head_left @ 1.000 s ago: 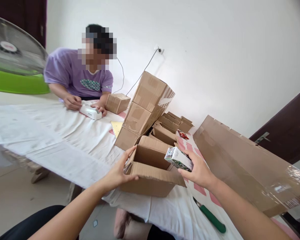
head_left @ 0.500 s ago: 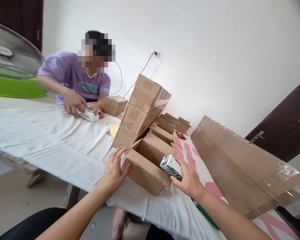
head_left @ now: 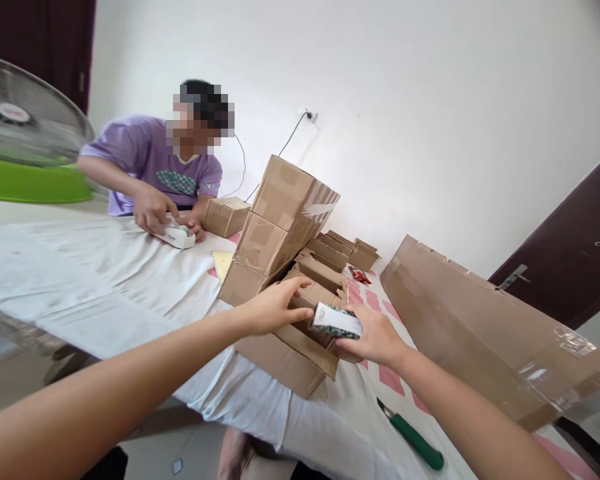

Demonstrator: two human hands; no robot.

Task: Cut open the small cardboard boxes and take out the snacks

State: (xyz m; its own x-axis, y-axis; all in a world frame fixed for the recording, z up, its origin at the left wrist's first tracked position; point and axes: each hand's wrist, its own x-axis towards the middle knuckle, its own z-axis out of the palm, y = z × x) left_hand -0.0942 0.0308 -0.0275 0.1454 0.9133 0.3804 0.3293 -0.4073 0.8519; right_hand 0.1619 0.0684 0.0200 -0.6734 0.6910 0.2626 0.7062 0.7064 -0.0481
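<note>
Two hands work over one open brown corrugated cardboard box (head_left: 285,357) at the near edge of the worktop (head_left: 105,287), which is covered by a white cloth. The right hand (head_left: 375,337) pinches a small green-and-white printed carton (head_left: 336,321) between thumb and fingers, which are closed around its right end. The carton lies nearly level, its long axis running left to right, and it hangs directly above the box opening, at the right side of the opening. The left hand (head_left: 273,307) reaches in from the left; its fingers (head_left: 300,312) are extended and lightly spread, resting on the far flap of the box, just beside the left end of the carton. Whether they touch the carton cannot be determined. The right hand is therefore the hand that carries the carton, and the opening lies straight below it.

A green-handled knife (head_left: 415,437) lies on the worktop to the right of the box, apart from both hands. Beyond the box stands a stack of taped brown cardboard boxes (head_left: 277,223). A large flattened brown cardboard sheet (head_left: 480,327) lies at the right. At the far end, another person in a purple shirt (head_left: 153,163) presses both hands on a white device (head_left: 175,235).
</note>
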